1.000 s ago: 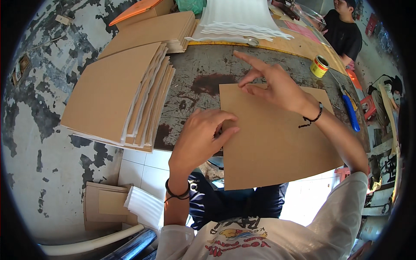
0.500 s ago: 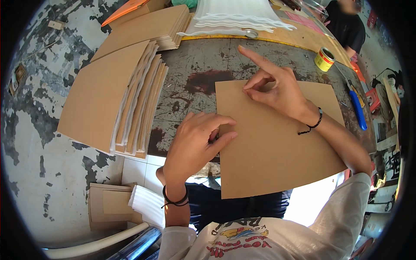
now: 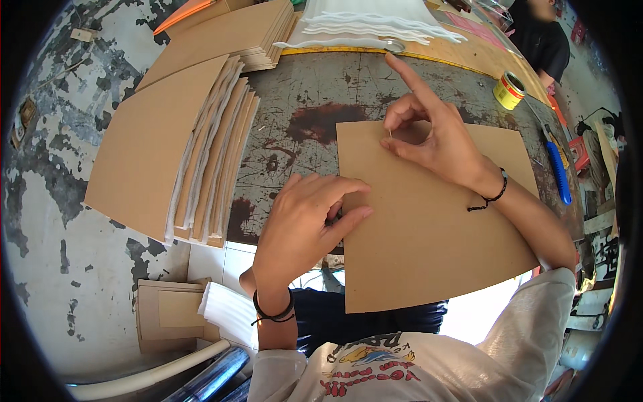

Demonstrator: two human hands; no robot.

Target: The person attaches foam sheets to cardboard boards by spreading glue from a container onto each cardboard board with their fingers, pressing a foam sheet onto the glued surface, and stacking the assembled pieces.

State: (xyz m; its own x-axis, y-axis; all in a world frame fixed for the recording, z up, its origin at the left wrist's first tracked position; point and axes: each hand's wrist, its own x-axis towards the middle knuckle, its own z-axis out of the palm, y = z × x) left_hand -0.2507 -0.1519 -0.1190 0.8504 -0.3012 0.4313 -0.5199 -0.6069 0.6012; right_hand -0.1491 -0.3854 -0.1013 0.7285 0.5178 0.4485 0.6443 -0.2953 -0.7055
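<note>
That grey surface (image 3: 305, 84) is pretty beat-up and stained, with a cardboard sheet (image 3: 435, 241) poking past the near edge, cardboard stacks (image 3: 151, 147) left, yellow tin (image 3: 507, 95) and blue-handled tool (image 3: 558, 173) right.

A blue-handled tool (image 3: 558, 173) lies near a yellow tin (image 3: 508, 93).

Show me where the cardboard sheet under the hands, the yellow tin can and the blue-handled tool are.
Cardboard sheet (image 3: 439, 231): head view, middle of its bare upper face.
Yellow tin can (image 3: 507, 95): head view, its side wall.
Blue-handled tool (image 3: 558, 173): head view, middle of its handle.
</note>
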